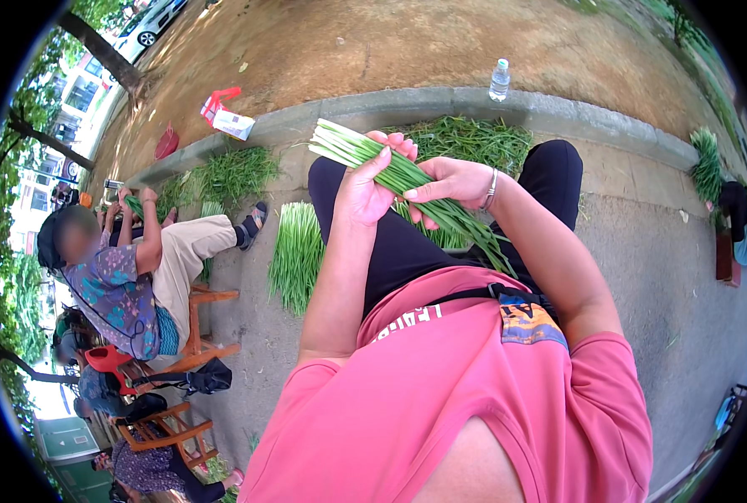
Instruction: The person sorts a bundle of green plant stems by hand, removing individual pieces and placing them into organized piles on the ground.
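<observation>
A bunch of garlic chives (348,145) lies slantwise across both my hands above my lap, white stem ends at upper left and green leaf tips at lower right. My left hand (371,191) grips it near the pale stems, thumb on top and fingers behind. Further along the green part, my right hand (460,182) is closed round the bunch with its thumb laid over the leaves. Beside my left leg, a neat pile of chives (296,256) rests on the pavement. More chives between my legs are partly hidden by the bunch and my arms.
A heap of loose green leaves (474,138) lies against the low concrete kerb (549,109), where a water bottle (499,80) stands. At left, a co-worker (126,293) sits on a wooden chair (201,331) near another leaf heap (231,174). A chive bundle (705,163) is far right.
</observation>
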Tool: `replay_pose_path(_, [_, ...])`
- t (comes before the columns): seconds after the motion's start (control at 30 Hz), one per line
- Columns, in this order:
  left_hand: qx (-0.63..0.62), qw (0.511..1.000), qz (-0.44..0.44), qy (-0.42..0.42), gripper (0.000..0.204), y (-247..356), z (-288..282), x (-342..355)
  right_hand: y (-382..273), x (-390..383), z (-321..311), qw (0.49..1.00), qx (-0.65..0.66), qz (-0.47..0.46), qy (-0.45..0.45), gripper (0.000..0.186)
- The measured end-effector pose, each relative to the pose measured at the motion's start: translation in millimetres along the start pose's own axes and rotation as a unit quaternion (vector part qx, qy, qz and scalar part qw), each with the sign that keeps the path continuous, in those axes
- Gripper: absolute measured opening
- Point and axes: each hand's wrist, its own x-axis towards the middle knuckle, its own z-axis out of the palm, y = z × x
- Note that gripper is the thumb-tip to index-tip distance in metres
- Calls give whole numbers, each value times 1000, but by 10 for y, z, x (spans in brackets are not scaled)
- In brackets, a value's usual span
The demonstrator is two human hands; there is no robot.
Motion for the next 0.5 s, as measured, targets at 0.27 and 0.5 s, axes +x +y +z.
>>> replay_pose_path(0.27, [21,1000,4,10,27,-16,-42,0,-50,75,13,961,-258,-33,94,19])
replay_pose_path(0.5, [-81,993,-25,84,35,-156,-55,29,45,127,237,520,-770,-86,360,11])
